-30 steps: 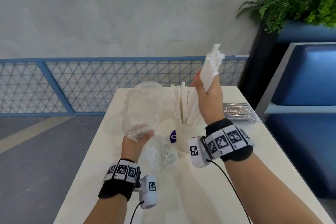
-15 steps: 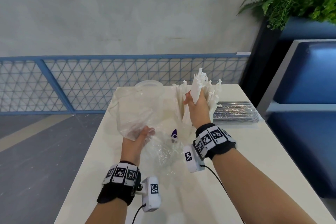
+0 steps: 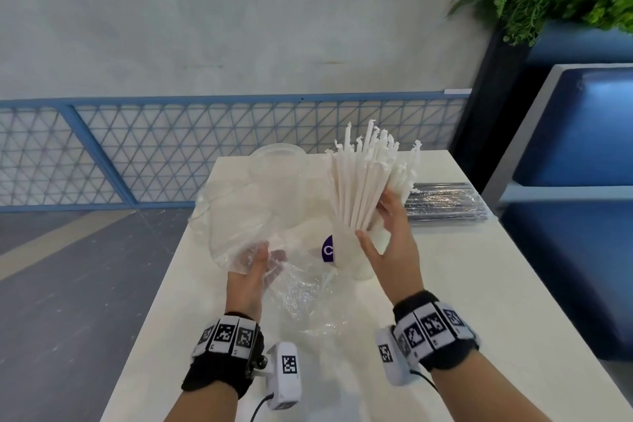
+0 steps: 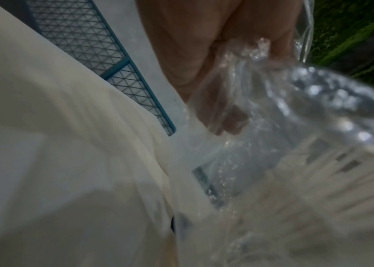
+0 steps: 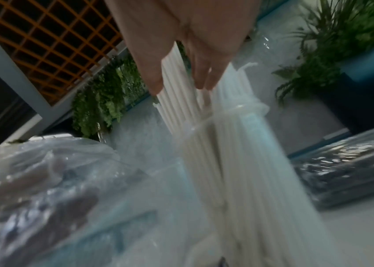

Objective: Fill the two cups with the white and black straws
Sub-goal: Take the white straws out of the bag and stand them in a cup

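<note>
- Head view: the white straws (image 3: pixel 368 181) stand fanned in the cup (image 3: pixel 346 250); the right hand (image 3: pixel 394 243), fingers straight, steadies them. The black straws (image 3: pixel 445 200) lie wrapped just beyond the cup.
- Left wrist view: the left hand (image 4: pixel 204 59) clutches the plastic bag (image 4: pixel 295 126).
- Right wrist view: the top-heavy fan could tip the cup.
</note>
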`<state>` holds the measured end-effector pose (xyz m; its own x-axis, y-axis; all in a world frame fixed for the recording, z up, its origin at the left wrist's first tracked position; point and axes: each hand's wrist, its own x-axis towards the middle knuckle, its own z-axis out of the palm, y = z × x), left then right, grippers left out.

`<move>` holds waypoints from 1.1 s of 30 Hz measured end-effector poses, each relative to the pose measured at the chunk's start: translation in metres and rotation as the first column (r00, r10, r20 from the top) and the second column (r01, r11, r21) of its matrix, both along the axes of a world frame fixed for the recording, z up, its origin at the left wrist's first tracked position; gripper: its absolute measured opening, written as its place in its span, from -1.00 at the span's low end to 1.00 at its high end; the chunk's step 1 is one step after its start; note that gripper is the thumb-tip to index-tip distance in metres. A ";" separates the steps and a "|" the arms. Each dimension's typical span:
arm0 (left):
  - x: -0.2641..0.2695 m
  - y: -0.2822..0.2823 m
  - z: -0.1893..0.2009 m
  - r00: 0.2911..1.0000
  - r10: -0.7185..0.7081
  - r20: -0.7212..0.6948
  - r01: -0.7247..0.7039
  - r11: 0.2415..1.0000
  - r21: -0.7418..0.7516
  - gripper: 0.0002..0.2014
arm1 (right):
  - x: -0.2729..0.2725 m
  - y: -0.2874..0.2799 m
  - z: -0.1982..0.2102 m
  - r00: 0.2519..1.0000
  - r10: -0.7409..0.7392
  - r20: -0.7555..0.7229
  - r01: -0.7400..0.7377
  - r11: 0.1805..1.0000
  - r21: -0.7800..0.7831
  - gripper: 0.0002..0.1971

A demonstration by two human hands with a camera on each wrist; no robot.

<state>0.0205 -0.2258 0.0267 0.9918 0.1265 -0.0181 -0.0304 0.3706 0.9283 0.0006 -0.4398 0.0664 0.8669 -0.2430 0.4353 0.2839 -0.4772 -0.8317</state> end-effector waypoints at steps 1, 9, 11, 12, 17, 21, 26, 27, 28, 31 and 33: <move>-0.002 0.000 -0.002 1.000 0.007 -0.010 -0.007 1.000 0.000 -0.23 | -0.008 -0.004 -0.005 0.996 -0.058 0.062 0.060 0.998 -0.029 -0.52; -0.011 -0.012 -0.012 0.992 0.007 -0.124 -0.012 0.999 -0.041 -0.61 | -0.037 -0.016 -0.043 0.641 0.199 -0.741 0.086 0.941 0.326 -0.35; -0.014 -0.018 -0.012 0.990 -0.032 -0.137 0.029 0.999 -0.026 -0.80 | -0.039 -0.010 -0.046 0.577 0.356 -0.735 0.085 0.869 0.488 -0.26; -0.015 -0.020 -0.013 0.987 -0.048 -0.155 0.047 0.999 -0.008 -0.79 | -0.039 -0.007 -0.047 0.587 0.382 -0.714 0.100 0.841 0.532 -0.24; -0.015 -0.017 -0.030 0.956 -0.013 -0.293 0.035 0.997 0.070 0.00 | -0.032 0.004 -0.052 0.683 0.268 -0.680 0.170 0.847 0.504 -0.46; -0.014 0.003 -0.029 0.949 0.317 0.004 -0.262 0.778 0.572 0.15 | -0.035 0.001 -0.060 0.701 0.165 -0.693 0.153 0.915 0.373 -0.62; -0.010 0.013 -0.016 0.991 -0.003 0.132 -0.118 0.430 0.895 -0.34 | -0.037 -0.005 -0.060 0.707 0.096 -0.701 0.022 0.987 0.157 -0.68; -0.008 0.012 -0.014 1.000 -0.015 0.005 0.003 0.497 0.868 -0.39 | -0.038 -0.006 -0.059 0.702 0.121 -0.702 -0.005 0.986 0.164 -0.69; -0.004 0.013 -0.015 0.994 -0.004 -0.110 0.093 0.571 0.815 -0.41 | -0.039 -0.007 -0.058 0.696 0.148 -0.703 -0.025 0.983 0.182 -0.69; 0.002 0.013 -0.021 0.972 0.033 -0.234 0.176 0.560 0.809 -0.48 | -0.043 -0.016 -0.057 0.678 0.205 -0.706 -0.054 0.972 0.230 -0.72; 0.003 0.008 -0.025 0.966 -0.006 -0.259 0.225 0.513 0.828 -0.58 | -0.045 -0.023 -0.055 0.675 0.234 -0.700 -0.074 0.965 0.251 -0.72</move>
